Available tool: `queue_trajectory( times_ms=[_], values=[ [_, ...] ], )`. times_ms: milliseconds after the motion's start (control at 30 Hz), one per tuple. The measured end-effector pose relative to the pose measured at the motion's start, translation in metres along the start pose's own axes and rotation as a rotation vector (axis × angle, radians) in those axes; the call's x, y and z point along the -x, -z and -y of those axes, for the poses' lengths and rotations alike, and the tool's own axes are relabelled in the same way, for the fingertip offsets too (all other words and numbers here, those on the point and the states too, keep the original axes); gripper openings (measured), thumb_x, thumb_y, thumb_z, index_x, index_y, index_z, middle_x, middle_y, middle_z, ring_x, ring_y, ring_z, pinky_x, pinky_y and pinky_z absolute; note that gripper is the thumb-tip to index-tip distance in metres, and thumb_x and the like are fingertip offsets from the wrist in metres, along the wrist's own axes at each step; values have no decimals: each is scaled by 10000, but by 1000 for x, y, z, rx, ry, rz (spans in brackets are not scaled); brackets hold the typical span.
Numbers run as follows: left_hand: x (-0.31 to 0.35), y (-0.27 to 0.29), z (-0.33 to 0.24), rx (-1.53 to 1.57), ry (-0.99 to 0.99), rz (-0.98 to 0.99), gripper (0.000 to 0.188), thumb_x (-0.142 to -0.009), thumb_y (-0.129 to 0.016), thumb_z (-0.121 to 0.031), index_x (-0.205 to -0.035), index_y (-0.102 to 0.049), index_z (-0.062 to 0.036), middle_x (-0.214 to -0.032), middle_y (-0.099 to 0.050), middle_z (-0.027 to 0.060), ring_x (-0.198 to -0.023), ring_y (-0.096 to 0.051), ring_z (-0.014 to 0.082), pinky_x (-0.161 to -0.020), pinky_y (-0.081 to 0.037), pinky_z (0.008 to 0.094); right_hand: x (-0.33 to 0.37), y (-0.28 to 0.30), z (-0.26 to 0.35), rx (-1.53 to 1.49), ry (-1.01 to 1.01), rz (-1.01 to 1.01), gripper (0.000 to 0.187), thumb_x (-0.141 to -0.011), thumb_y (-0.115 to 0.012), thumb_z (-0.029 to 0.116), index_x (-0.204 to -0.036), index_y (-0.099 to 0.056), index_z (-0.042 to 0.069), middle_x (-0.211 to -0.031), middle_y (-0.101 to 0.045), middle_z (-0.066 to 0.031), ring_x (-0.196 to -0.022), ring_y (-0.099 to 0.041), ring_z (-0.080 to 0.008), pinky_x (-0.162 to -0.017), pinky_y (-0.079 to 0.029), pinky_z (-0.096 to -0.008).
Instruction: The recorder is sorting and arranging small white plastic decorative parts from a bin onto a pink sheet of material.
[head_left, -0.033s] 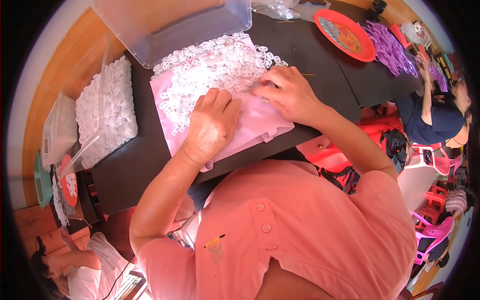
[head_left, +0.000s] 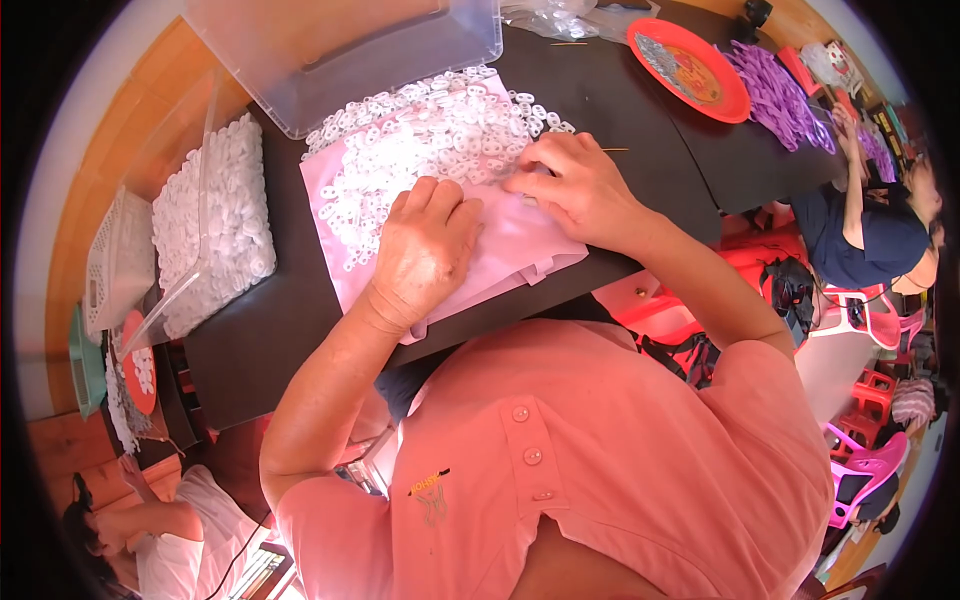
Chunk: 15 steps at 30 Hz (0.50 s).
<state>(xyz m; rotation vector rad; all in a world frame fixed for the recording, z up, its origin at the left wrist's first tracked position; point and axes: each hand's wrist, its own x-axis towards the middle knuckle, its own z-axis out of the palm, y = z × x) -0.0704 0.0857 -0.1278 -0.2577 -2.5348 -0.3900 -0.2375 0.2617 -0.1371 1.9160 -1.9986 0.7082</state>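
Observation:
A heap of small white oval plastic pieces with holes (head_left: 420, 135) is spread over a pink cloth bag (head_left: 505, 240) on the dark table. My left hand (head_left: 425, 245) rests at the near side of the heap, its fingers curled in; whatever they hold is hidden. Just to its right, my right hand (head_left: 585, 190) bends over the cloth with thumb and fingers drawn together. Something small and pale shows by its fingertips, too unclear to name. A gap of pink cloth separates the two hands.
Behind the heap stands a clear plastic bin (head_left: 390, 60). To the left, another clear container holds many white pieces (head_left: 215, 225). A red plate (head_left: 735, 105) with small grey bits and a purple pile (head_left: 775, 95) lie far right. Other people sit at both sides.

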Motion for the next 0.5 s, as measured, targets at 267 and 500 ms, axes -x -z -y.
queue_trajectory(
  times_ms=[267, 500],
  values=[
    [-6, 64, -14, 112, 85, -143, 248, -699, -706, 65, -923, -666, -33, -771, -563, 110, -702, -546, 292, -617, -445, 371, -12, 28, -20, -108, -184, -240, 174, -792, -689, 41, -962, -664, 72, -852, -601, -46, -806, -600, -233, -735, -435, -350],
    [89, 187, -101, -299, 91, -861, 366, -816, -681, -268, -1061, -612, -4, -922, -653, 155, -811, -589, 296, -685, -507, 409, 15, 35, -63, 98, -405, 40, 78, -820, -619, 65, -861, -648, 125, -852, -587, -26, -881, -581, -252, -755, -402, -385]
  ],
)
